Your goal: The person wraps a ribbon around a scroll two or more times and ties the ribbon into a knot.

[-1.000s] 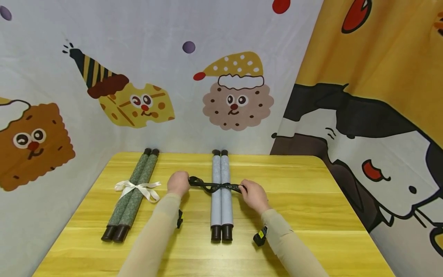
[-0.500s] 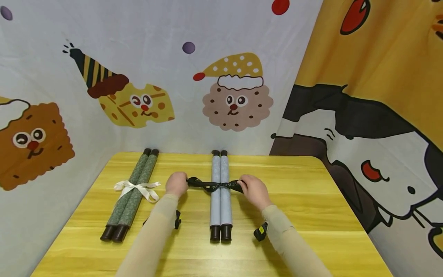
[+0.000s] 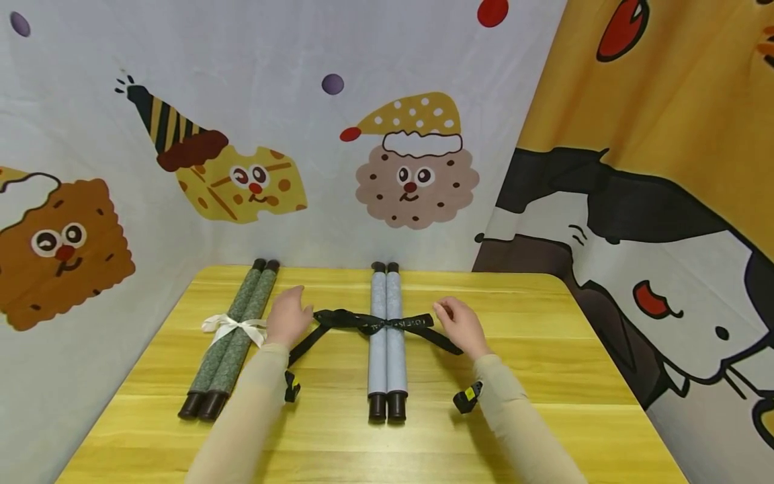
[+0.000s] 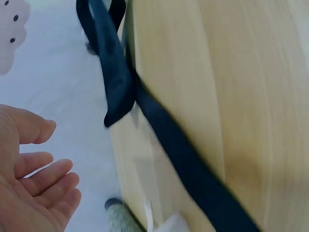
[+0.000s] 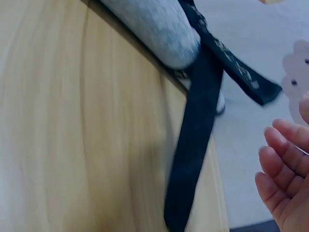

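Two pale blue scroll rolls (image 3: 377, 363) with dark end knobs lie side by side on the table. A black ribbon (image 3: 341, 319) with pale lettering is tied around their middle, its loops and tails spreading to both sides. My left hand (image 3: 289, 317) is off the ribbon's left end, fingers loosely bent and holding nothing; the left wrist view shows a gap between thumb and ribbon. To the right, my right hand (image 3: 462, 326) is apart from the ribbon's right end, its fingers relaxed. In the right wrist view a ribbon tail (image 5: 193, 154) hangs down beside the fingers.
Two green scroll rolls (image 3: 218, 366), tied with a white ribbon (image 3: 224, 327), lie on the left, partly behind my left hand and forearm. The wooden table (image 3: 544, 376) meets a cartoon-printed cloth (image 3: 272, 67) at its back edge.
Both hands have let go of the black ribbon and moved outward, left hand to the left, right hand to the right. The ribbon's ends now hang loose, with tails visible on both sides.
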Demonstrator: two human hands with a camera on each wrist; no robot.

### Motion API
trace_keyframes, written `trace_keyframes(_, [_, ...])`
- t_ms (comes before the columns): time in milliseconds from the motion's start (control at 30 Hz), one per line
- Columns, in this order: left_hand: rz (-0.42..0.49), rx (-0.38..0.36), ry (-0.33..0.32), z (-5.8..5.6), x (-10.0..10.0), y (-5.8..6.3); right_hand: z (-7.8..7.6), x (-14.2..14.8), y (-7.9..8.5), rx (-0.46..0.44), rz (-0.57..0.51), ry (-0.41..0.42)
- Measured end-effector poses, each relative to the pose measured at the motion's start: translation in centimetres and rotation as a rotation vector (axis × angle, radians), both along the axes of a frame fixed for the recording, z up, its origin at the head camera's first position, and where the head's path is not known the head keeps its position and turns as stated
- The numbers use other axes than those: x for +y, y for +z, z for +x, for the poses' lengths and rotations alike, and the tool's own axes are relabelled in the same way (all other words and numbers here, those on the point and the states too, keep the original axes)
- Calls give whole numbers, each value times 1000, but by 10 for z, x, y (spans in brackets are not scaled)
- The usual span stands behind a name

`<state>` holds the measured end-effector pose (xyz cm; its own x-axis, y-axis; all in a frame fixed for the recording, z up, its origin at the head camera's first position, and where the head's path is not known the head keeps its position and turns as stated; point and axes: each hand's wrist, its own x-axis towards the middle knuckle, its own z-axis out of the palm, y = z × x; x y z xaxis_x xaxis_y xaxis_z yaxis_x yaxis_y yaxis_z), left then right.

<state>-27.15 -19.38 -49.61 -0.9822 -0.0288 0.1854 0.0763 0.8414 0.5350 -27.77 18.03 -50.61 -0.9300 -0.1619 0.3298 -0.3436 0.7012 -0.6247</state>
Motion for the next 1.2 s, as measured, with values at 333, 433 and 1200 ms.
trace_keyframes(333, [-41, 59, 4, 16, -11, -3, 9, 26, 1, 69, -24, -32])
trace_keyframes(433, [-46, 25, -18, 22, 1, -3, 15, 27, -2, 70, -24, -18])
trace_keyframes(1200, [-184, -347, -144, 35, 157, 11, 44, 20, -15, 150, 293, -17])
